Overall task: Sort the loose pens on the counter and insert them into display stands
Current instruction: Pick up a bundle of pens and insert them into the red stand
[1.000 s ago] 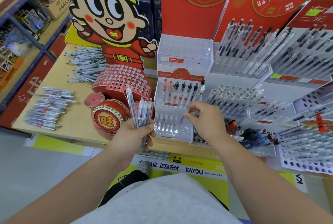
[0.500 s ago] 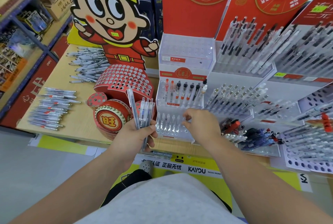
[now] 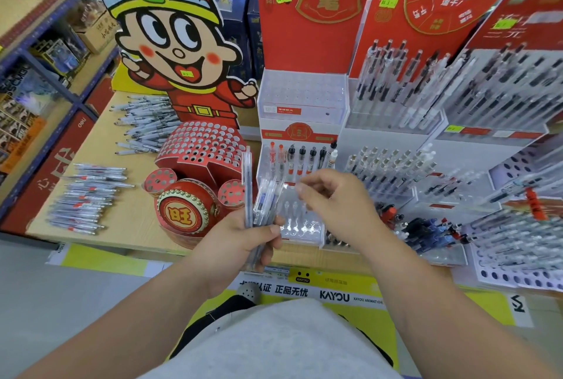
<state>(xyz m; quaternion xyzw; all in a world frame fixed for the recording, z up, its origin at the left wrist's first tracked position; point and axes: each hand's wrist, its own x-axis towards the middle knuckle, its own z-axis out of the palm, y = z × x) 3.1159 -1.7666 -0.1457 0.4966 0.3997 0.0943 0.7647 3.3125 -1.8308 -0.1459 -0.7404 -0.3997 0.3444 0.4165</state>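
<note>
The left hand grips a bundle of pens over the counter's front edge. The pens are slim clear-plastic barrels, upright and fanned, and the thumb is clamped across them. The right hand hangs just beside the bundle's tips, its fingers loosely curled and motion-blurred, with nothing seen in them. Behind both sits the clear stand, stepped glossy acrylic with rows of sockets. Its middle tier carries a row of pens, two red-capped and the rest black. Left of it a red cardboard stand is punched with round holes and fronted by a drum shape marked "旺". Loose pens lie in a flat heap near the left edge of the pale wood-grain counter, and a second heap lies toward the back.

Half a second ago the right hand was lower, fingers down at the clear stand's front tier — it has since lifted and swung left to the bundle. The left hand's hold is unchanged.

A yellow strip below the front edge reads "KAYOU" and "正品无忧".
</note>
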